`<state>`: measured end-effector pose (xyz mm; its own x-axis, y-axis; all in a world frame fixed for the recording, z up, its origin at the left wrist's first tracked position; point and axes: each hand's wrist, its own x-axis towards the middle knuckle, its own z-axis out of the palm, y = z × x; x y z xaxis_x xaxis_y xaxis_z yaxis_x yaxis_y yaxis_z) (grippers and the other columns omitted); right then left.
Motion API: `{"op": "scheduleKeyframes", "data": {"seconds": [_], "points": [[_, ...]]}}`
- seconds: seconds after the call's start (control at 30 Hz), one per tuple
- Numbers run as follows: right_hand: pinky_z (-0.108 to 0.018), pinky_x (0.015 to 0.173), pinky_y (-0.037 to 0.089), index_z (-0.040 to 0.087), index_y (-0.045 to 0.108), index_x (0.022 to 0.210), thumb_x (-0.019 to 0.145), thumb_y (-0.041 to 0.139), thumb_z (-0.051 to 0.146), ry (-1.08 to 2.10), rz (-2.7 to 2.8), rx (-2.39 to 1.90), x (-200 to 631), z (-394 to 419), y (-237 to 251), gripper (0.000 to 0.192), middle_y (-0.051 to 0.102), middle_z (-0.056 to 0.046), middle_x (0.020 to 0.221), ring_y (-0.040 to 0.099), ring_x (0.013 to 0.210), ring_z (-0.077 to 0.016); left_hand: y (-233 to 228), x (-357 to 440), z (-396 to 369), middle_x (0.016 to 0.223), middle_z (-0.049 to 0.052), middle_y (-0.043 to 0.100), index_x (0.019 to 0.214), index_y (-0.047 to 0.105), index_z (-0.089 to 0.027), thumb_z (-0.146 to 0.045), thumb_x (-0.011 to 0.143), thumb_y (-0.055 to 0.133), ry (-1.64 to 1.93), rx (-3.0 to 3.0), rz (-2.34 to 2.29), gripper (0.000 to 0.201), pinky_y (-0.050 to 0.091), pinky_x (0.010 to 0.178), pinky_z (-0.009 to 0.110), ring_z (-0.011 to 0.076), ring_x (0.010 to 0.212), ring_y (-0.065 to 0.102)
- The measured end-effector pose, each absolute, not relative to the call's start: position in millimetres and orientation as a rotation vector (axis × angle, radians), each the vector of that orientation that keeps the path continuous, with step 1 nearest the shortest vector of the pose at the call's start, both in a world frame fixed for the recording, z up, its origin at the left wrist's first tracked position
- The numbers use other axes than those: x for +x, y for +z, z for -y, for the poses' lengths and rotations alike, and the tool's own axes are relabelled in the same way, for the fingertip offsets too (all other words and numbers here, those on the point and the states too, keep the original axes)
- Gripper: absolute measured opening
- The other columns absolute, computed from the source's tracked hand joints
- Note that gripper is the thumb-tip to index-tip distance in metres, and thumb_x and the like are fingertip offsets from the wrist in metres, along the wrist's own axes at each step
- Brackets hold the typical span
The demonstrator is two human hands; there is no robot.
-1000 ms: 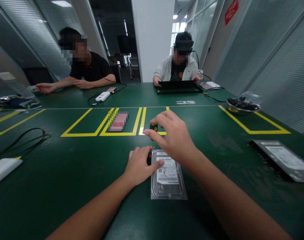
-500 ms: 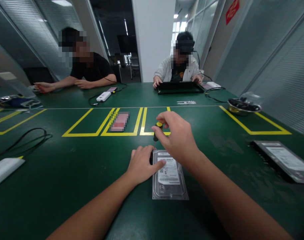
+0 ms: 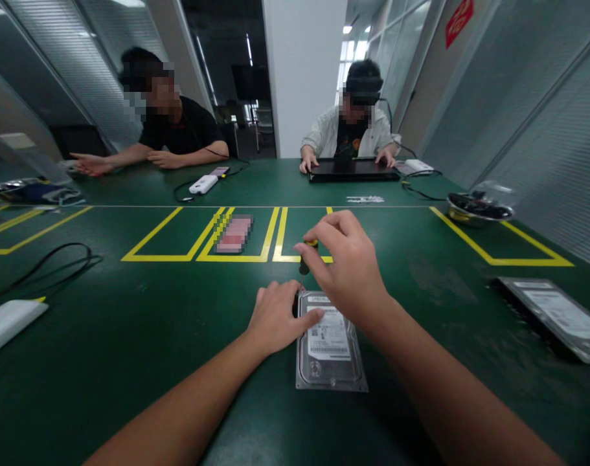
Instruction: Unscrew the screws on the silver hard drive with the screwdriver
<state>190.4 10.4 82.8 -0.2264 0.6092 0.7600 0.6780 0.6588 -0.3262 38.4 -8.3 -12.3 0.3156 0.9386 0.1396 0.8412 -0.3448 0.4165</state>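
A silver hard drive (image 3: pixel 329 349) with a white label lies flat on the green table (image 3: pixel 129 336) in front of me. My left hand (image 3: pixel 278 317) rests on the drive's far left corner, thumb on its top. My right hand (image 3: pixel 348 265) grips the black and yellow handle of a small screwdriver (image 3: pixel 306 256) held upright. Its tip points down at the far left corner of the drive, hidden behind my left hand.
Another hard drive (image 3: pixel 554 317) lies at the right, a metal bowl (image 3: pixel 478 210) of parts behind it. A white box (image 3: pixel 8 321) and a black cable (image 3: pixel 46 265) are at the left. Yellow tape outlines mark the table. Two people sit at the far side, one at a laptop (image 3: pixel 353 169).
My right hand has turned on the screwdriver handle, its fingers shifting round it. The handle has sunk slightly. My left hand stays on the drive.
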Motion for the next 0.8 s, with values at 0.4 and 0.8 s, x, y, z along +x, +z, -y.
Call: {"op": "scheduleKeyframes", "data": {"seconds": [0.4, 0.8], "points": [[-0.031, 0.074, 0.042, 0.014, 0.064, 0.087, 0.089, 0.063, 0.023, -0.141, 1.975, -1.020, 193.5, -12.0, 83.7, 0.010, 0.060, -0.005, 0.085, 0.056, 0.083, -0.0189, -14.1, 37.5, 10.8, 0.093, 0.004, 0.065, 0.102, 0.059, -0.022, -0.066, 0.086, 0.053, 0.552, 2.340, -1.605, 0.047, 0.029, 0.071, 0.036, 0.0291, 0.088, 0.053], [-0.029, 0.071, 0.041, 0.012, 0.065, 0.091, 0.086, 0.067, 0.022, -0.146, 1.943, -0.985, 193.2, -15.0, 81.6, 0.011, 0.060, -0.005, 0.085, 0.055, 0.078, -0.0163, -13.1, 37.8, 12.7, 0.094, 0.004, 0.066, 0.106, 0.060, -0.022, -0.064, 0.088, 0.052, 0.572, 2.352, -1.594, 0.046, 0.031, 0.073, 0.036, 0.0291, 0.088, 0.053]]}}
